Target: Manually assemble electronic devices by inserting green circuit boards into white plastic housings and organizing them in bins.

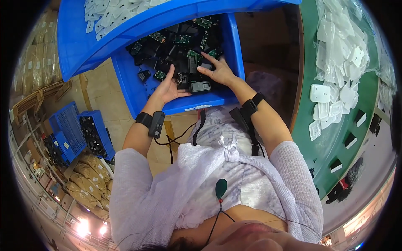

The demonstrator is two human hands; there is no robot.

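Observation:
Both my hands reach into a blue bin (126, 94) full of black plastic housings and green circuit boards (182, 39). My left hand (168, 89) is at the bin's near left, thumb and fingers apart, next to a small black part (181, 79) with bits of circuitry. Its fingertips reach toward a black housing with a grey oval face (200, 86) near the front wall. On the right, my right hand (220, 72) has its thumb and forefinger spread beside an upright dark housing (192, 65). Whether the fingertips touch it, I cannot tell.
Another blue bin (69, 50) of white plastic pieces (111, 13) overhangs the far side. A green table (307, 125) at right carries bagged white covers (341, 46) and several black-and-white blocks (351, 140). More blue crates (97, 134) stand on the floor at left.

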